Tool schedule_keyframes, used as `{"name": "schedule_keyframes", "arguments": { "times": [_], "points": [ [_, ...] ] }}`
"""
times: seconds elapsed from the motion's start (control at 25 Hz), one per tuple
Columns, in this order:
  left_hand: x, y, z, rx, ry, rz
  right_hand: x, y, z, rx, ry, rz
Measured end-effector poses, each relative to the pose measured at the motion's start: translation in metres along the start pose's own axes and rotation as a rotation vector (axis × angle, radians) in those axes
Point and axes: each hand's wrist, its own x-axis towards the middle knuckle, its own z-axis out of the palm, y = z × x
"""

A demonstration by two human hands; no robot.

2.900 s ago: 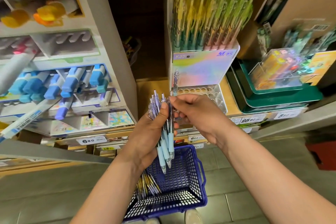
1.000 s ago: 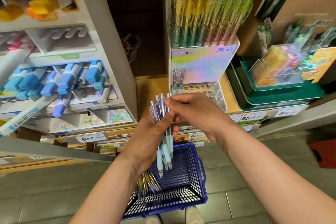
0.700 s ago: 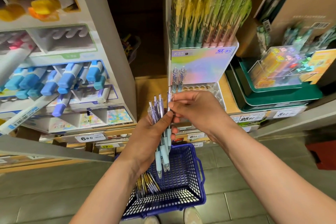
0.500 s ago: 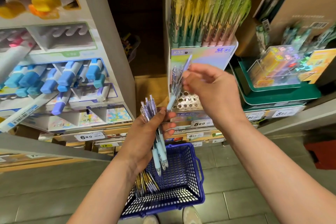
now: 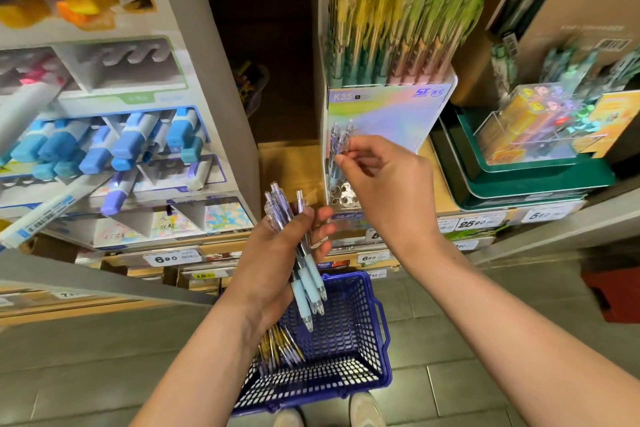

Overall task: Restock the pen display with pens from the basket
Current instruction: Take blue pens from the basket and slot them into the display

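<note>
Pinches 1 pen between thumb and forefinger of the right hand, tip down over the holed tray at the front left corner of the display, close beside others already standing there. Appears to be seating it in a hole, upright so it stands like the rows above.

Grips a bunch of about 4 more in the left hand, fingers curled round the barrels, tips down, just below the tray, probably to keep the next ones within easy reach.

Slim, clear plastic barrels with pale blue, soft-looking grips and click tops. Glossy rainbow card on the display front; white tray pierced with round holes.

Leaves a few gold-trimmed spares in the near left corner of the basket, a blue plastic lattice with stiff handles, down on the grey tiled floor.
</note>
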Motion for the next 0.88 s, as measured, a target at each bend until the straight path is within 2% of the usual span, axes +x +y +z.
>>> {"name": "schedule_keyframes", "arguments": {
  "times": [0.2, 0.32, 0.4, 0.48, 0.56, 0.76, 0.88],
  "points": [
    [0.0, 0.0, 0.001, 0.005, -0.005, 0.025, 0.0, 0.005, 0.005, -0.126, -0.029, 0.001],
    [0.001, -0.001, 0.003, 0.025, -0.025, 0.046, -0.006, 0.004, 0.003, -0.141, -0.131, 0.133],
    [0.002, -0.002, 0.004, 0.042, -0.044, 0.057, -0.015, 0.005, 0.0, -0.057, -0.276, 0.275],
    [0.002, -0.003, 0.003, 0.052, -0.064, 0.06, -0.023, 0.003, -0.002, 0.147, -0.481, 0.411],
    [0.001, -0.003, 0.003, 0.05, -0.065, 0.045, -0.027, 0.002, -0.005, 0.269, -0.58, 0.48],
    [0.0, 0.001, 0.002, 0.062, -0.041, -0.008, -0.029, 0.001, -0.009, 0.34, -0.628, 0.509],
    [-0.001, 0.0, 0.004, 0.073, -0.029, -0.01, -0.029, -0.002, -0.009, 0.433, -0.569, 0.566]
  ]
}}
